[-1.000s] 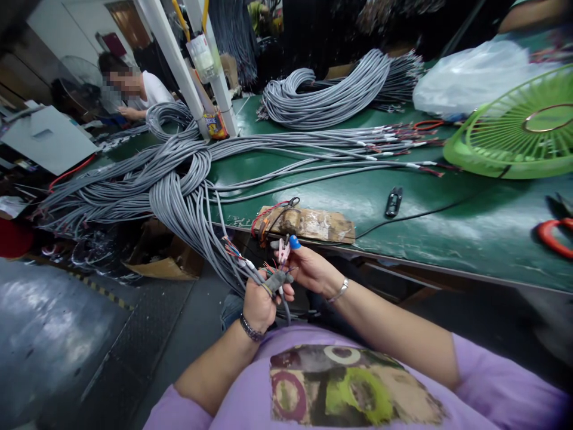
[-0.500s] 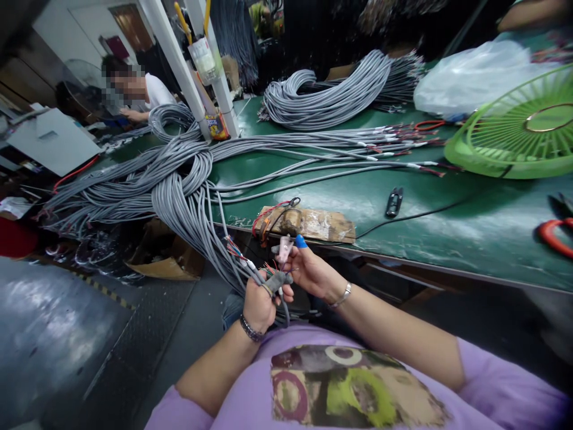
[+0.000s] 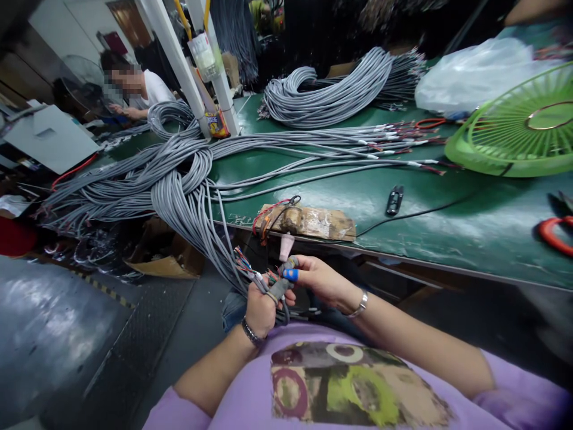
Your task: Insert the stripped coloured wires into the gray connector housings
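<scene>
My left hand [image 3: 261, 309] is closed around a grey cable [image 3: 260, 288] whose stripped end shows thin coloured wires [image 3: 273, 276]. A dark grey cover wraps one of its fingers. With fingertips pinched together, my right hand [image 3: 320, 279] is at these wires; a blue cover sits on its thumb and a grey one on a finger. Just beyond the fingertips, at the bench edge, stands a pale pink cone-shaped piece [image 3: 286, 246]. Behind it lies a worn wooden board [image 3: 320, 223] with cords tied around one end. Other cables hang beside my left hand, their coloured wire ends showing.
A large bundle of grey cables [image 3: 179, 185] drapes over the green bench [image 3: 344, 185]. Small black snips [image 3: 394, 200], a green fan [image 3: 519, 125], red-handled pliers [image 3: 555, 236] and a coiled cable bundle [image 3: 331, 98] lie there. Another person [image 3: 154, 89] sits at the far left.
My right hand has drawn back from beside the pink cone, down to the wire ends, and its fingers have come together. My left hand keeps its grip on the cable, almost unmoved.
</scene>
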A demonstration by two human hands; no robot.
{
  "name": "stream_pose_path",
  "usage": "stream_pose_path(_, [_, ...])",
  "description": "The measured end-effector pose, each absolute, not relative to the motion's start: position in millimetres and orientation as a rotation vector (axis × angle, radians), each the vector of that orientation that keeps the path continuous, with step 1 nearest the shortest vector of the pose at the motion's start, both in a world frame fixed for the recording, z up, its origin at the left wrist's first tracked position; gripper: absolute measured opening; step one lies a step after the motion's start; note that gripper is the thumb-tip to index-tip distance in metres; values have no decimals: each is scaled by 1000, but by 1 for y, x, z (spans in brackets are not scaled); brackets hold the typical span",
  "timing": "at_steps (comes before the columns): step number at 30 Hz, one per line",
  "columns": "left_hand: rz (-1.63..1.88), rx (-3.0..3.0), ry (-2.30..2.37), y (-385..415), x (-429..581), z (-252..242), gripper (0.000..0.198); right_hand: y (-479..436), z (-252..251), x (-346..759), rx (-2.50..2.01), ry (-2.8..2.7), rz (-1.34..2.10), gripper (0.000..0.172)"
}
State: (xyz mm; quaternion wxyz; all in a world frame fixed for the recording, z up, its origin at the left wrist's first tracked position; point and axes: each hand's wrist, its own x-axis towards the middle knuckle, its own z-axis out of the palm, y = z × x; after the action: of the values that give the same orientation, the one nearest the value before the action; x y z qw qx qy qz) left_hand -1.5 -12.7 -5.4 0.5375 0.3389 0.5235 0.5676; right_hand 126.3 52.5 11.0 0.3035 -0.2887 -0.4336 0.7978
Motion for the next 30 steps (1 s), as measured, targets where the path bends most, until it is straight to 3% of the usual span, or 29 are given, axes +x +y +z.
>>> stream_pose_path(8, [1395,737,1258,-15,-2,-3,27,41,22,121,-759,-1053,2123,30])
stream_pose_path(15, [1421,649,1237,-14,-1,4,26,54,0,124,-788,-844,2140,25])
stream_pose_path(21, [1427,631,1199,-10,2,11,28,77,2,115,-804,-822,2139,40])
stream_pose_path(26, [1430,639,1201,-4,5,16,26,76,7,106,-915,-1142,1689,51])
stream_pose_path(30, [1427,640,1220,-2,7,16,27,78,-1,102,-824,-965,1872,53])
